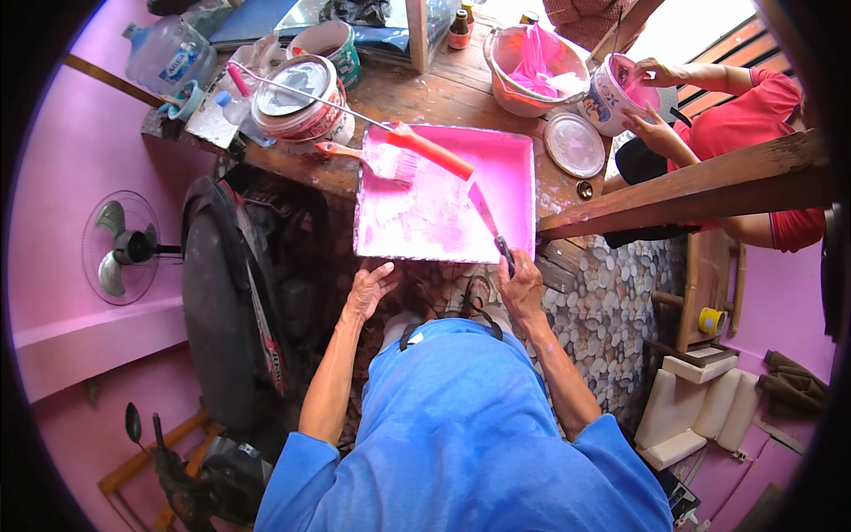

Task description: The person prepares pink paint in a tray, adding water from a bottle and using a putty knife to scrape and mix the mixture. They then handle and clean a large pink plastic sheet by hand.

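Observation:
A putty knife (487, 216) with a dark handle is gripped in my right hand (521, 288), its blade over the near right part of a pink-coated paint tray (505, 164). My left hand (370, 291) is at the tray's near left edge, fingers stretched out and holding nothing; whether they touch the rim I cannot tell. Across the tray's far side lies a paint roller (430, 151) with a red-orange cylinder and a long wire rod. A wide paintbrush (392, 165), bristles stained pink, rests over the left rim.
Left on the wooden table (443, 84) stand a lidded paint bucket (301, 102) and a water jug (173, 58). Behind sits a basin (505, 87) with a pink bag. At right, a co-worker in red handles a bucket (607, 97) beside a wooden post (691, 182). A motorcycle (217, 266) stands left.

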Tool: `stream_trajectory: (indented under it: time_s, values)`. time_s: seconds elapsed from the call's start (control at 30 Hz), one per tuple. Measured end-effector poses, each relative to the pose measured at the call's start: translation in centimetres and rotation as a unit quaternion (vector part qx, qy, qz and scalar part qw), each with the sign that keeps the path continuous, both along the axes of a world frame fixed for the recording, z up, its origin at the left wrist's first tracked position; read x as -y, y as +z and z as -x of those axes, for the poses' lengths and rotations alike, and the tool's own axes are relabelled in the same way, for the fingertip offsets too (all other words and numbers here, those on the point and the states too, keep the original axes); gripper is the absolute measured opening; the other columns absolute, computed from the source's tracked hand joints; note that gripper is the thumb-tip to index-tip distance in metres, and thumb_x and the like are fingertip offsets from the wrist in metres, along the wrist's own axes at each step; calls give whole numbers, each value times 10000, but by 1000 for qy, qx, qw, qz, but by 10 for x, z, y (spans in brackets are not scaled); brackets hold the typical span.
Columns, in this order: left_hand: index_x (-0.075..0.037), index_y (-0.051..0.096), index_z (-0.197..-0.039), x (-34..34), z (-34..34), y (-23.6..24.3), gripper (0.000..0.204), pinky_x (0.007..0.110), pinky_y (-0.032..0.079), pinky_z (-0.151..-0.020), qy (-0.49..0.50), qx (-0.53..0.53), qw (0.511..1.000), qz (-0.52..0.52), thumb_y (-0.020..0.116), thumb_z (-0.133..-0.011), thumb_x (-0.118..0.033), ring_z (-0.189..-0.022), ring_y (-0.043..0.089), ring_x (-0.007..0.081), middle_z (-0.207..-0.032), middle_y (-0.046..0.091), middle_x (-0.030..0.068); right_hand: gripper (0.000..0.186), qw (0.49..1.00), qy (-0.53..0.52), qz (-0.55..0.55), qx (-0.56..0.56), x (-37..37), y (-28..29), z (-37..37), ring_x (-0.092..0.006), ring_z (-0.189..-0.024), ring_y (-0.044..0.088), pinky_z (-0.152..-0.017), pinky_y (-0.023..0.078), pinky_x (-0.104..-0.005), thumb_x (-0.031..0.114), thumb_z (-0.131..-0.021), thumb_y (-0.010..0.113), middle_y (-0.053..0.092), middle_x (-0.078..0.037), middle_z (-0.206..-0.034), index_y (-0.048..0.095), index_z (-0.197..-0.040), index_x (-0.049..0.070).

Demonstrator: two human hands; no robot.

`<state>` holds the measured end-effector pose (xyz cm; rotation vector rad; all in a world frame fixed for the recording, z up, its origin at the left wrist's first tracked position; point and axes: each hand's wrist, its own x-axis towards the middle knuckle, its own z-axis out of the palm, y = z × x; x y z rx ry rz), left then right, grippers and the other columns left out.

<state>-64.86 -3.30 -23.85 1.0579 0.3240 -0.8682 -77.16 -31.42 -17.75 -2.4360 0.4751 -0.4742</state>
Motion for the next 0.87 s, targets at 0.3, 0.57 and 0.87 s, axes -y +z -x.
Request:
stream_trajectory:
  time_s: [0.3, 0.57, 0.87]
  values:
    - [-130, 456, -1234, -8, -10, 14, 437, 438, 392, -971, 25, 38, 999, 5, 651, -846, -179, -1057, 587, 233, -1108, 598, 51, 270, 984, -40, 171, -26, 27, 15, -38, -296, -760, 606, -622, 503, -414, 107, -863, 576, 549, -136, -789, 609, -1131, 97]
    - [-131, 480, -1222, -7, -14, 11, 384, 405, 419, -934, 20, 44, 999, -16, 635, -874, -170, -1029, 586, 200, -1107, 585, 22, 282, 950, 93, 270, -128, 36, 14, -79, -249, -775, 587, -578, 495, -380, 69, -900, 490, 503, -117, -810, 599, -1152, 130]
    - [-128, 495, -1174, -8, -12, 4, 326, 397, 435, -911, 33, 49, 998, -11, 632, -881, -171, -1000, 580, 183, -1078, 576, 3, 326, 952, 102, 201, -206, 10, 38, 3, -279, -831, 604, -632, 534, -406, 62, -826, 530, 520, -118, -889, 589, -1130, 162]
